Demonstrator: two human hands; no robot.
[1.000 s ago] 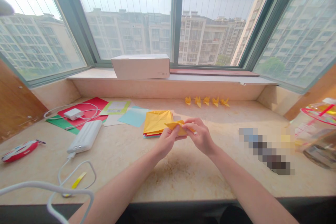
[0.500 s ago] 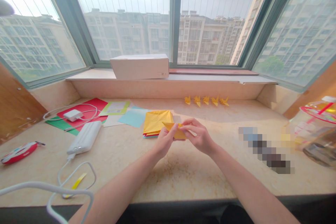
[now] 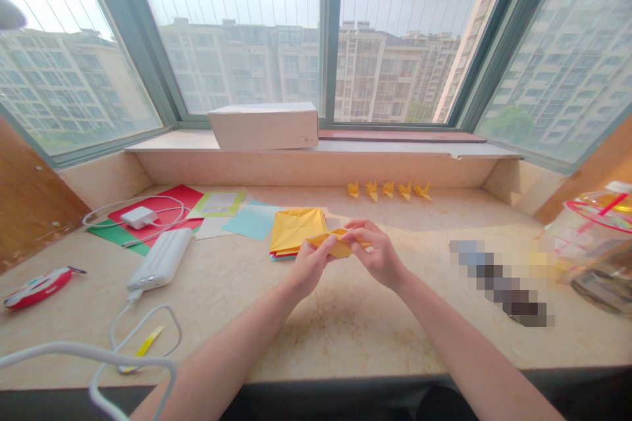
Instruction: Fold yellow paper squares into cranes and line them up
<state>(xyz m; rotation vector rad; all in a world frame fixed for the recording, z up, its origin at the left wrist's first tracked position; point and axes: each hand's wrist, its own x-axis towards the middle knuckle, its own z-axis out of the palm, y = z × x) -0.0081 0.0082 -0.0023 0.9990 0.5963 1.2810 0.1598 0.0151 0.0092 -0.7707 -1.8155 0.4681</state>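
Five paper birds (image 3: 388, 190) done, beyond and right of the paper stack (image 3: 296, 227). Left hand (image 3: 310, 266) and right hand (image 3: 378, 256) pinch a part-folded yellow piece (image 3: 341, 248) by its near-right corner.

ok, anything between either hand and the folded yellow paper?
Nothing visible. The left hand and right hand both have their fingers directly on the folded yellow paper. The stack of paper lies just beyond, toward the window, not between them.
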